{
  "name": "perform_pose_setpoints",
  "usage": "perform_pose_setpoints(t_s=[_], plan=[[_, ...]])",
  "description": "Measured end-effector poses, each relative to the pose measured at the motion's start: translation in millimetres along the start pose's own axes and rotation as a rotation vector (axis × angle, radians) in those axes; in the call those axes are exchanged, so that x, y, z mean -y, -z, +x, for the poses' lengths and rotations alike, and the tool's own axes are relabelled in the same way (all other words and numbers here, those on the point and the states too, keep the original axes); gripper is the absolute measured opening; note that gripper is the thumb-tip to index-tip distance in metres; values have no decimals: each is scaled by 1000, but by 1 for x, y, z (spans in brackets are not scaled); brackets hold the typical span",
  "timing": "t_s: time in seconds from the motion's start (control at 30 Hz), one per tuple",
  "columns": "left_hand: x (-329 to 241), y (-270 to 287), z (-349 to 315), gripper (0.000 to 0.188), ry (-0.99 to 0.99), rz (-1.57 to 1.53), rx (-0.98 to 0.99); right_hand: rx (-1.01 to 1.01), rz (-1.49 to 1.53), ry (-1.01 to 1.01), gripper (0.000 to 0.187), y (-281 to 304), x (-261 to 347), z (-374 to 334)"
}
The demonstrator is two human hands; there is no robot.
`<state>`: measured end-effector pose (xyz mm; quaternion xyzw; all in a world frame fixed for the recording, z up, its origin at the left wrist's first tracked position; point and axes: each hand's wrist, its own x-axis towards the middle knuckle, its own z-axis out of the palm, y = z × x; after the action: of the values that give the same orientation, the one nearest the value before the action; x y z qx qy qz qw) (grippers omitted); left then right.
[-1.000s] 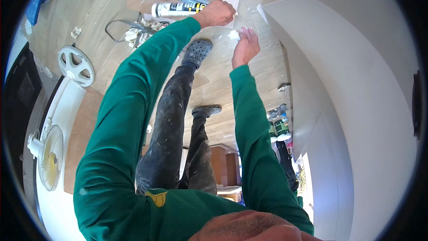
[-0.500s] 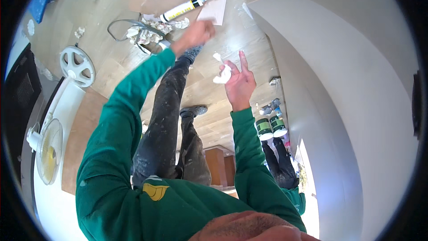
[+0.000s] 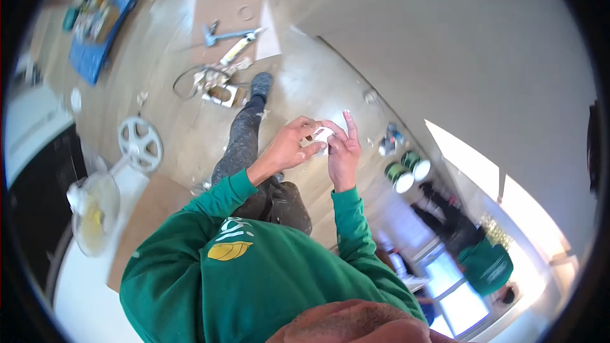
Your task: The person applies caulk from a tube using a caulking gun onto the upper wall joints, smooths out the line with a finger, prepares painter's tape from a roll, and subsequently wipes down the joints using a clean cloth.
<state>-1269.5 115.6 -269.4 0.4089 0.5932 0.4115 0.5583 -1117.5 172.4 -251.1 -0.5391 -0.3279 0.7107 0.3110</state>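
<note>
Holding a small, thin, crumpled white scrap [image 3: 323,138] between both bare hands, out in front of the body and above the pale wood-plank floor [image 3: 298,82]. Pinching the scrap from one side with the thumb and fingers of the left hand [image 3: 288,147]. Grasping it from the other side with the thumb and curled fingers of the right hand [image 3: 344,154], with one finger stretched upward, whitish at the tip. Cannot tell paper from cloth at this blur. Wearing a green long-sleeved sweatshirt [image 3: 273,279] with a yellow emblem on the chest, dark stained trousers [image 3: 239,146] and a dark grey clog [image 3: 261,84]. Facing a flat brown board [image 3: 229,0] on the floor, with a blue-grey metal caulking gun [image 3: 230,37] lying on it, just beside a white-and-yellow cylindrical cartridge [image 3: 237,51] with a pale tapered nozzle. Standing near a heap of crumpled off-white paper [image 3: 211,78] and a white box-like piece [image 3: 221,96] with a dark opening. Flanked on the left by a white pedestal fan [image 3: 93,216] with a round spoked base, on the right by two green-and-white cylindrical buckets [image 3: 398,178], close together. Sharing the room with another person [image 3: 486,267] in a green top, well apart, beyond the buckets
</note>
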Motion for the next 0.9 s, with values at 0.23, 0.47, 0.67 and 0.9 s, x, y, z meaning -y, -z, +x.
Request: perform_pose_setpoints(t_s=[0.23,0.47,0.67,0.9], plan=[[-117,-177,-133,38,-669,480,165,-185,177,420,74,134,44,-240],[-172,-331,-235,29,-916,465,560,-466,506,604,78,238,21,-430],[-199,-435,-246,24,-121,6,763,-636,608,709,72,315,13,-504],[-195,-560,-212,34,116,-1,1065,-920,568,802,64,402,17,-534]])
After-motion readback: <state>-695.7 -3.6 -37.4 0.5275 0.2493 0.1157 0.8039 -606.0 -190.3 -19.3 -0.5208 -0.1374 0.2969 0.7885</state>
